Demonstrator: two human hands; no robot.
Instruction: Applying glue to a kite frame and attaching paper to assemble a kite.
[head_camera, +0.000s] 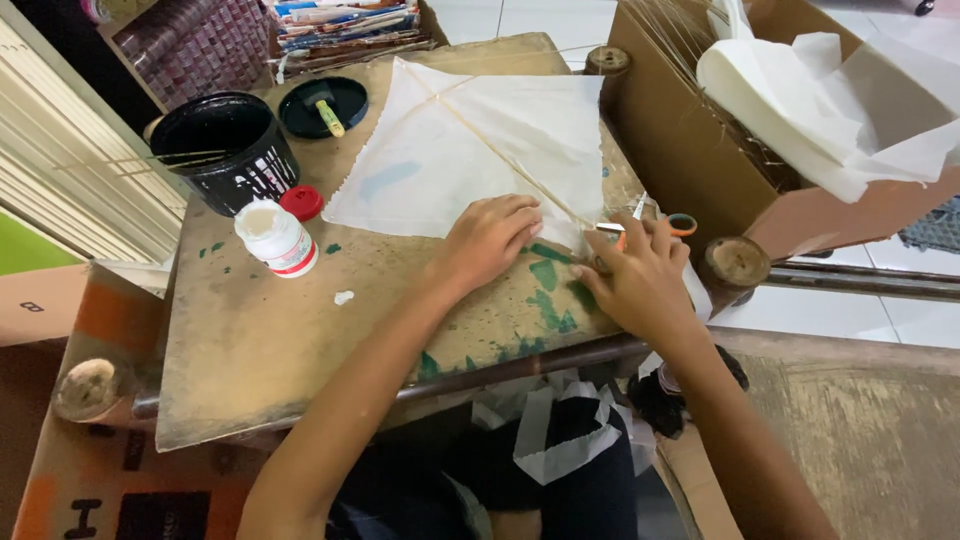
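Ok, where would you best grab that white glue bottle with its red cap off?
Judging by its pose, take the white glue bottle around its round body, below the open neck, coming from the near side. It stands upright; the black bucket and red cap crowd the far side.

One head-worn camera looks steeply down, close over the worktable.

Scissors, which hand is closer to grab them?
Probably the right hand: it lies right beside the orange-handled scissors at the kite's corner. The left hand rests flat on the paper, farther away.
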